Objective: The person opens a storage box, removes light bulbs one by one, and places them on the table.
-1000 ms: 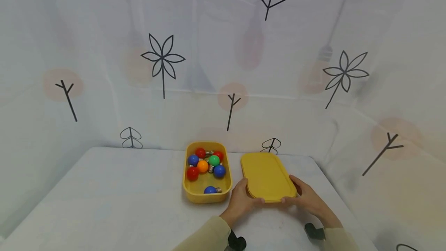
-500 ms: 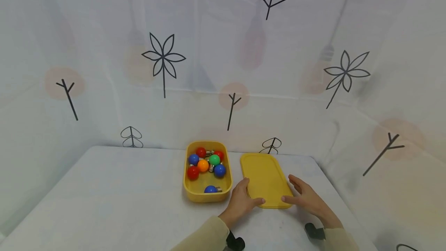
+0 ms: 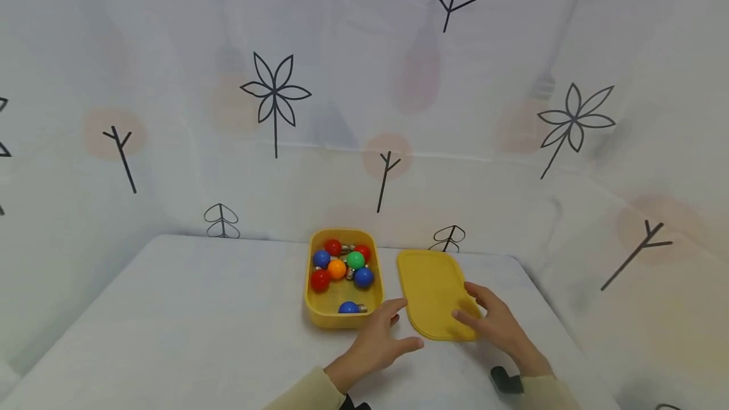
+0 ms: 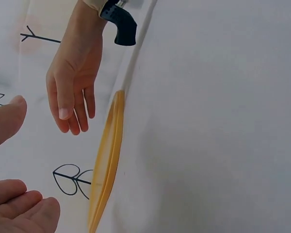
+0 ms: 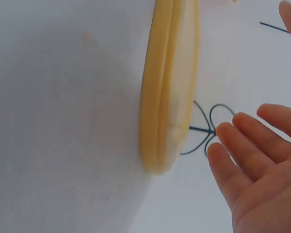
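A yellow lid (image 3: 429,286) lies flat on the white table, right of a yellow box (image 3: 338,321). Inside the box are several small coloured light bulbs: red ones, blue ones, a green bulb (image 3: 355,260) and an orange bulb (image 3: 336,269). My left hand (image 3: 373,341) is at the lid's front left, fingers relaxed, holding nothing. Over the lid's right edge hovers my right hand (image 3: 497,321), its fingers spread and apart from the lid. Both wrist views show the lid's thin edge, with gaps between it and the hands.
The white table (image 3: 188,321) extends left of the box and in front of it. Behind it hangs a white cloth (image 3: 330,188) with dark plant drawings, which also runs along the right side.
A second ago both hands held the lid with its front edge raised. The front then came down flat, and both hands let go. The left hand has since drawn back left and toward me.
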### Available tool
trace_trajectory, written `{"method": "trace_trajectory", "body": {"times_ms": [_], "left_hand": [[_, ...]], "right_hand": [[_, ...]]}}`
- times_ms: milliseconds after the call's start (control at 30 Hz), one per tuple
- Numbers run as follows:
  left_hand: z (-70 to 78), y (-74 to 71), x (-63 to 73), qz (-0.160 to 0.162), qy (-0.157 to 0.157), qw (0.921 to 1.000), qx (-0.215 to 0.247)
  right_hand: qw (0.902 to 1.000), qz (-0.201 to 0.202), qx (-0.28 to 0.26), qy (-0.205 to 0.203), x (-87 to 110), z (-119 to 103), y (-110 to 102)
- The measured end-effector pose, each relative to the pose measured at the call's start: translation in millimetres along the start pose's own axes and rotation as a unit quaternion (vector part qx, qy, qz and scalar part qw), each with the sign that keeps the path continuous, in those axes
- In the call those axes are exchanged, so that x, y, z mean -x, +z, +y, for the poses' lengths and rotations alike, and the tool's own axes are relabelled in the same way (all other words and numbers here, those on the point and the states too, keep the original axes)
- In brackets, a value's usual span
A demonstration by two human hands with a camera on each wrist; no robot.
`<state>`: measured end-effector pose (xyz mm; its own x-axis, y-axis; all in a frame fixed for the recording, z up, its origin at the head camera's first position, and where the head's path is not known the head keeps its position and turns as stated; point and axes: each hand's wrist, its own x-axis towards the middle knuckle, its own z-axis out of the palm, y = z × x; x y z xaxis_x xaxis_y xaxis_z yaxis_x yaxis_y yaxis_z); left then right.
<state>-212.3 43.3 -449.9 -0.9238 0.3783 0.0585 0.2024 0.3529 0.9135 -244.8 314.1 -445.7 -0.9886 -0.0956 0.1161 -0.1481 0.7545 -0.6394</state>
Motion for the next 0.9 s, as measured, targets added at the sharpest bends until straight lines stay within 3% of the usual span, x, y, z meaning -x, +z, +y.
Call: {"method": "trace_trajectory", "body": {"times_ms": [167,367,667,900], "left_hand": [[-2.6,-18.5,14.4,-0.014,0.010,0.9995,0.027],[-3.7,-38.4,27.9,-0.022,0.053,0.9981,0.024],[-8.4,-69.6,34.1,-0.015,0.122,0.9923,-0.015],[-9.2,-98.7,32.2,0.022,0.142,0.9879,-0.060]], "right_hand": [[0.9964,0.049,-0.008,-0.069,-1.3,-6,10],[0.9866,0.092,-0.003,-0.134,-5.8,-21,23],[0.9864,0.055,-0.023,-0.153,-18.9,-46,47],[0.9933,0.006,-0.033,-0.111,-28.1,-71,64]]}}
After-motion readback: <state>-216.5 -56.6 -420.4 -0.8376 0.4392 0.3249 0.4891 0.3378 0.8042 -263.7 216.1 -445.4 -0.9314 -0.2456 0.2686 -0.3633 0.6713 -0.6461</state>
